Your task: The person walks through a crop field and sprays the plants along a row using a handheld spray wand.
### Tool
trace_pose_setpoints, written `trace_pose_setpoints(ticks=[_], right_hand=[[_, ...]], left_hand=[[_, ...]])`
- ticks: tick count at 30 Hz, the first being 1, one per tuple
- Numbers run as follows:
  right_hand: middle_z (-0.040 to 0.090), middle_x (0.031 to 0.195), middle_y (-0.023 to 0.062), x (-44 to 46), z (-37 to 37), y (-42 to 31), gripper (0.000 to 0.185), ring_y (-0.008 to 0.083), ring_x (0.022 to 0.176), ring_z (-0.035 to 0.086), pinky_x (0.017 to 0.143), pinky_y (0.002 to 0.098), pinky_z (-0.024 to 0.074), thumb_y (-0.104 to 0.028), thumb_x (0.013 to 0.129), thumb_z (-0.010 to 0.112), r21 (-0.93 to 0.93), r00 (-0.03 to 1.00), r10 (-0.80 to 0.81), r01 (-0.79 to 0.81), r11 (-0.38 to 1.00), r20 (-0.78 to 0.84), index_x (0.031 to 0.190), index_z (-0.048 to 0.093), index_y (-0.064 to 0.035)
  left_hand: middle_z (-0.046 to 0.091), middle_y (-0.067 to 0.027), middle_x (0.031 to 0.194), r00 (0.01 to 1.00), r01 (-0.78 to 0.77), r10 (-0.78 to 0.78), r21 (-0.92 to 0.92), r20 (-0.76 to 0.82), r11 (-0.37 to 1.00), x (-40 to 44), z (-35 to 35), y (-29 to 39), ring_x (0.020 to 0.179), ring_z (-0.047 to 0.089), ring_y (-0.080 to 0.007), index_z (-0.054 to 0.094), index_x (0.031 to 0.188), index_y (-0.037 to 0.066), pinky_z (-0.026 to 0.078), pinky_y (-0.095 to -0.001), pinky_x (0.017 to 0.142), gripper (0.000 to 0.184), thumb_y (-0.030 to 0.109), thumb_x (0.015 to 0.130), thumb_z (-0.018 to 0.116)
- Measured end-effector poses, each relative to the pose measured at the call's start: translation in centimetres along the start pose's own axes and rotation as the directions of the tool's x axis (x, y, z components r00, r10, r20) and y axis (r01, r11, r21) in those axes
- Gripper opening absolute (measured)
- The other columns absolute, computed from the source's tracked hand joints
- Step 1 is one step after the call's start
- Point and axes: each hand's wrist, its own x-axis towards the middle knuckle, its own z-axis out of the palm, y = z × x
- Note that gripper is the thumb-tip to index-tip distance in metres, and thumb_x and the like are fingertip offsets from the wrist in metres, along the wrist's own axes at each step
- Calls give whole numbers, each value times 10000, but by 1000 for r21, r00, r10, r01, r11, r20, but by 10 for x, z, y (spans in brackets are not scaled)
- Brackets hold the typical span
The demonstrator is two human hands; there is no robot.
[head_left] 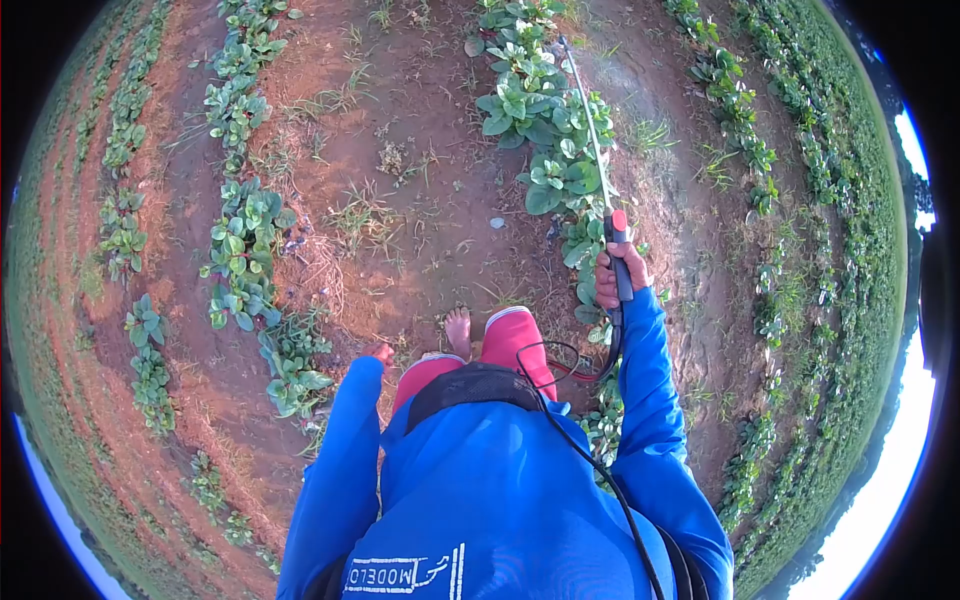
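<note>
My right hand (622, 275) is wrapped round the dark handle of a spray wand (590, 125), which has a red part at the top of its grip. The thin metal tube points away from me over a row of green leafy plants (545, 100). From the handle's lower end a dark hose (612, 350) curves back toward my waist. My left hand (381, 353) hangs low beside my left thigh, small in view and partly hidden by the blue sleeve; its fingers cannot be made out clearly.
More leafy rows run along both sides, one on the left (240, 240) and others on the right (735, 100). Reddish soil (400, 200) with weeds and dry grass lies between them. A bare foot (458, 330) shows on the soil. A thin black cable (600, 470) crosses my blue shirt.
</note>
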Motion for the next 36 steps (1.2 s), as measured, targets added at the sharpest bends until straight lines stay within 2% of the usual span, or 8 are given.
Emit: trace_pose_setpoints(ticks=[3,6,10,15,21,30,33,36], right_hand=[[345,488,-5,-2,-6,25,251,119,321,312,288,271,285,-351,773,494,16,994,82,-84,996,75,722,413,-119],[339,508,-2,-18,-14,45,253,114,332,314,290,273,294,-350,766,510,67,981,165,-173,983,101,736,410,-120],[325,531,-4,-63,-43,57,254,117,347,316,312,278,300,-348,749,520,293,976,160,-196,936,145,767,415,-117],[349,559,-2,-107,-71,49,307,105,384,335,369,274,348,-365,742,498,536,985,-24,-72,841,171,798,402,-79],[354,552,-8,-120,-71,22,352,95,397,348,372,241,359,-377,722,543,745,972,-207,57,665,110,798,371,-79],[347,566,0,-1,-69,-102,335,89,403,332,354,247,352,-347,739,540,709,876,-377,60,702,300,815,367,-71],[342,560,-4,37,-57,-142,334,91,393,320,348,259,345,-363,735,520,645,880,-325,28,763,347,809,381,-69],[332,540,17,55,-43,-169,268,125,369,317,332,288,308,-321,745,509,490,932,-111,-77,868,344,788,394,-83]], left_hand=[[541,-47,705,999,-24,24,-6,45,1000,-16,5,-1,479,466,-118,528,866,78,388,-285,424,269,315,836,404],[547,-52,692,993,109,-111,56,31,992,-17,17,27,476,474,-116,530,869,71,384,-284,411,257,300,835,419],[541,-51,672,997,-51,53,-25,59,998,4,20,49,450,462,-123,536,848,74,369,-278,391,229,281,815,443],[522,-18,623,985,172,-173,62,4,983,37,26,138,445,468,-117,533,844,97,355,-261,377,281,364,838,445],[520,-3,662,1000,-5,4,257,4,966,59,30,255,463,452,-83,526,850,103,371,-243,398,326,404,851,399],[521,10,681,996,-91,86,332,31,939,75,58,412,494,454,-75,532,851,110,379,-237,422,327,411,843,407],[539,19,666,991,-129,134,336,9,933,76,53,432,467,450,-74,539,834,127,364,-234,406,294,389,853,408],[533,25,634,990,-140,139,194,19,971,65,38,443,436,436,-76,540,834,134,350,-233,396,252,342,865,400]])
